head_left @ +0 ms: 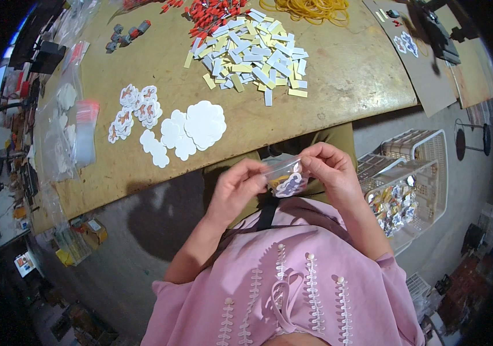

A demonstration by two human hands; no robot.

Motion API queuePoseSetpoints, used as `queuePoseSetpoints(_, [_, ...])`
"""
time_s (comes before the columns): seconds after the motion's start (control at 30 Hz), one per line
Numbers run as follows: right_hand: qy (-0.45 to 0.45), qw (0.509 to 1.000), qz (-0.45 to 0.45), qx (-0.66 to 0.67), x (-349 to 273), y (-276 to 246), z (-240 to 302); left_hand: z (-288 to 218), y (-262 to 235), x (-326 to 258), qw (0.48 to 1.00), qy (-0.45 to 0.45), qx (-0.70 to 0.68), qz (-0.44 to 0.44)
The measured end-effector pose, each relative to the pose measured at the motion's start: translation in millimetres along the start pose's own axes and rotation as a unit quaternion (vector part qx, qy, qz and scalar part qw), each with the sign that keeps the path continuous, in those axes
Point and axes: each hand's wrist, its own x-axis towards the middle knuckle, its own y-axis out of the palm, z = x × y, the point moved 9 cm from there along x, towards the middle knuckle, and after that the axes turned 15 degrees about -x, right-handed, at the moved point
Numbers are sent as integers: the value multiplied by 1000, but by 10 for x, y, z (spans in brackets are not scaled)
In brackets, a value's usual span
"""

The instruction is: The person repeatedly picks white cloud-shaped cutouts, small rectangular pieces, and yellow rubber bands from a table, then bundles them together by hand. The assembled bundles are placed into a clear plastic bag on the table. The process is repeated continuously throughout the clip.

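A small clear plastic bag (289, 181) hangs between my two hands, above my lap in front of the table edge. Inside it show a blue-and-white cutout piece and something yellow. My left hand (238, 187) pinches the bag's upper left corner, and that hand is slightly blurred. The upper right corner is held between the thumb and fingers of my right hand (331, 167). Nearest on the table lie white cloud-shaped cutouts (205, 124) in overlapping stacks. Beyond them sit printed cutouts with brown figures (142, 105).
White and yellow strips (252, 55) form a heap on the table (350, 75). Behind it are red small parts (214, 14) and yellow rubber bands (315, 8). Clear bags (87, 135) lie at the left edge. To my right, a plastic crate (439, 173) holds filled bags (396, 210).
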Motion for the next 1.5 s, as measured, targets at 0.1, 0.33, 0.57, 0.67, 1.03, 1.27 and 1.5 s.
queuePoseSetpoints(0.1, [-42,999,20,20,-54,90,118,-51,339,32,980,68,182,45])
queuePoseSetpoints(0.33, [5,1000,-13,28,-142,-47,-7,-443,433,-107,856,370,361,29])
queuePoseSetpoints(0.57, [129,975,123,131,-190,410,-326,-412,494,-139,848,374,366,77])
queuePoseSetpoints(0.67, [99,983,101,119,-150,328,-304,-312,179,-98,917,288,274,-26])
queuePoseSetpoints(1.03, [85,995,52,23,-139,63,-334,43,-46,-45,964,132,232,-8])
queuePoseSetpoints(1.27, [50,997,53,-24,-148,129,-273,85,30,39,982,84,169,19])
queuePoseSetpoints(1.5, [98,980,1,-172,-202,-93,-363,180,60,28,990,72,122,3])
